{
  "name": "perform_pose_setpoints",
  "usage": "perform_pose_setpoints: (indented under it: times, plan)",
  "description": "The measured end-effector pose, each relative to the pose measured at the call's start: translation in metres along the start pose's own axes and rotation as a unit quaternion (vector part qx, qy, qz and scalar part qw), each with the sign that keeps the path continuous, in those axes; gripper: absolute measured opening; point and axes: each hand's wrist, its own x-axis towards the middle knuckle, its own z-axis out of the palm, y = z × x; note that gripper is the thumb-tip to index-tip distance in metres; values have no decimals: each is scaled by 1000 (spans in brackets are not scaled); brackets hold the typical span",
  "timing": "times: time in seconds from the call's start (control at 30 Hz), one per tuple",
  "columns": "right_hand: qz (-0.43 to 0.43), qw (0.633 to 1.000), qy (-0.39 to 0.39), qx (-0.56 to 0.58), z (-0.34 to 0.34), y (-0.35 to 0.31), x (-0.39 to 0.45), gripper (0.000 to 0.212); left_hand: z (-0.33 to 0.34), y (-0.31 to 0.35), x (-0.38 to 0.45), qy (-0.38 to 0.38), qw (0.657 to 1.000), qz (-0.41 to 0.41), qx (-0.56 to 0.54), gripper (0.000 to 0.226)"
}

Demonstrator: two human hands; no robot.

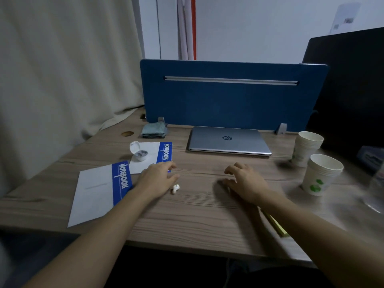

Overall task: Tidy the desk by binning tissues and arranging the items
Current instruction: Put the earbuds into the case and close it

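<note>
White plastic earbud (175, 188): loose on the wooden desk (197, 221), just beside the left hand's fingertips, near the front middle. It looks small, light, hard and smooth, so probably slippery and apt to skid or roll; a thumb-and-forefinger pinch across its body seems the surest hold.
Earbud case (138, 151): lid open, standing on the far notebook (151, 156); likely where the earbud belongs. Light and easy to tip, so best steadied at the base.
Left hand (159, 179): palm down, fingers spread, empty, resting over the notebook's corner.
Right hand (245, 181): palm down on bare wood, fingers loosely curled, gripping nothing visible; well apart from the left.
Near notebook (99, 190): lies askew by the left forearm; thin and flexible, easiest slid or lifted by an edge.
Paper cups (320, 175): two stacks at the right, light and crushable.
Laptop (228, 141): closed, at the back against the blue divider (228, 100).
Folded cloth (153, 129): back left, soft.
Tissues: none that I can make out.
</note>
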Motion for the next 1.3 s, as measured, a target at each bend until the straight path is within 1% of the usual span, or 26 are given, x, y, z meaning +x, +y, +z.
perform_pose_setpoints:
  times: [0.13,0.2,0.33,0.47,0.67,0.87,1.0,1.1,1.2,1.3]
  plan:
    - [-24,1000,-6,15,13,-23,16,41,-12,-26,2,7,999,-29,-14,39]
    - [-40,999,-18,18,20,-37,28,40,-19,-41,3,23,998,-49,-26,39]
    - [-67,997,-29,20,31,-65,51,37,-31,-72,6,88,988,-123,-27,38]
    - [-80,996,-29,20,36,-83,74,37,-39,-97,16,101,976,-179,-66,35]
    - [-86,995,-37,20,40,-86,93,41,-39,-105,40,93,980,-169,-58,31]
    - [-82,996,-28,14,38,-74,101,40,-25,-93,62,55,985,-159,-42,41]
    - [-74,997,-27,24,38,-66,100,39,-14,-90,76,48,989,-131,-53,48]
    - [-71,997,-21,29,41,-60,98,37,-5,-91,86,28,991,-117,-58,52]
    - [-73,997,-23,33,43,-54,96,33,6,-87,90,18,993,-105,-52,48]
    - [-81,994,-21,67,42,-52,94,33,12,-79,90,12,993,-102,-53,41]
